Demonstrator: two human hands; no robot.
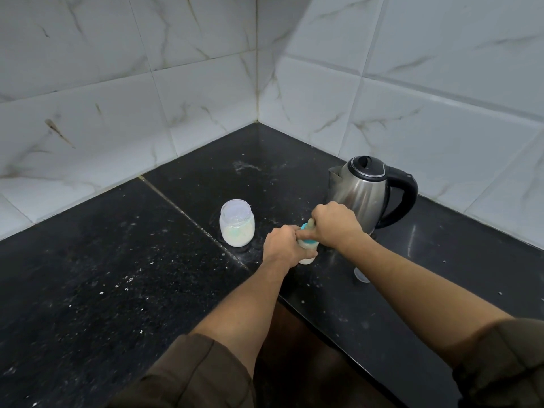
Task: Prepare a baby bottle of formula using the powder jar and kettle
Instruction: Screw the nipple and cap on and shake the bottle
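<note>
A small baby bottle (307, 247) with a teal collar and pale milky contents stands on the black counter. My left hand (284, 245) is wrapped around its body. My right hand (335, 223) grips its teal top from above. The clear powder jar (237, 223) with a clear lid on sits just left of the bottle, about half full of pale powder. The steel kettle (365, 191) with a black lid and handle stands behind my right hand, lid down.
A small clear cap (361, 275) lies on the counter under my right forearm. White powder specks are scattered over the black granite counter (117, 275). White marble-patterned tiled walls (206, 83) meet in the corner behind. The counter's inner edge runs below my arms.
</note>
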